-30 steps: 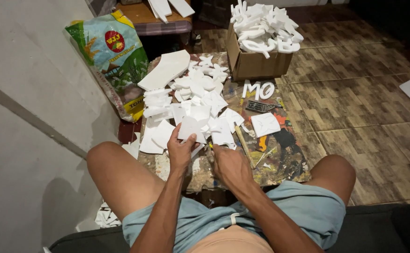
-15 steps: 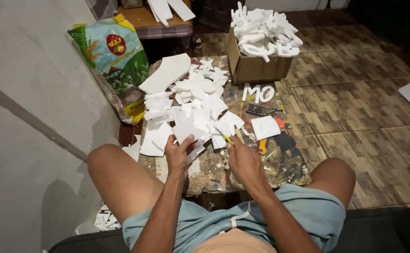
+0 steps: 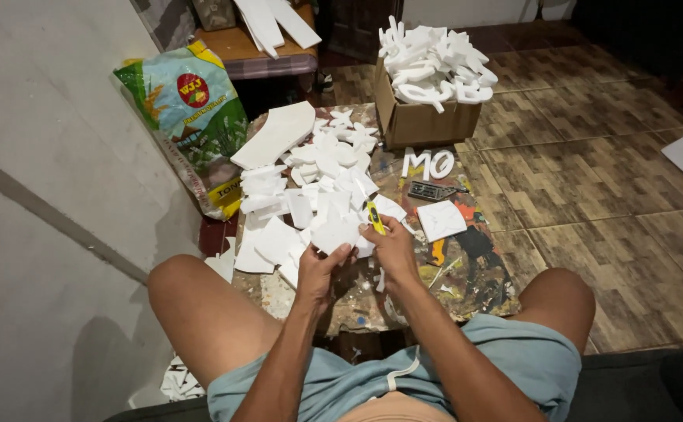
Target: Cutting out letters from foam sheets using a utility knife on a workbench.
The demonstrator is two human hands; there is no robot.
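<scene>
the left hand [image 3: 319, 270] is closed around a flat white foam piece [image 3: 333, 232], fingers curled over its near edge, holding it just above the low bench [image 3: 478, 270]. the right hand [image 3: 390, 244] grips a yellow utility knife [image 3: 374, 216], its tip touching the foam piece's right side. both hands sit close together over the middle of the bench, between the person's bare knees.

the bench top is a paint-smeared board, splashed with many colours. its left half is buried under a heap of white foam offcuts [image 3: 302, 180]; a loose square of foam [image 3: 441, 219] lies to the right of the hands, with a dark flat tool [image 3: 431, 190] just beyond it. two white foam letters [image 3: 429, 163] stand near a cardboard box [image 3: 423, 121] at the far edge, piled high with more cut foam shapes.

the floor is brown wood-pattern tile [image 3: 591, 172]. a plain grey wall [image 3: 44, 195] runs along the left, with a printed green and yellow sack [image 3: 189, 117] leaning near it beside a small wooden table [image 3: 247, 51].
</scene>
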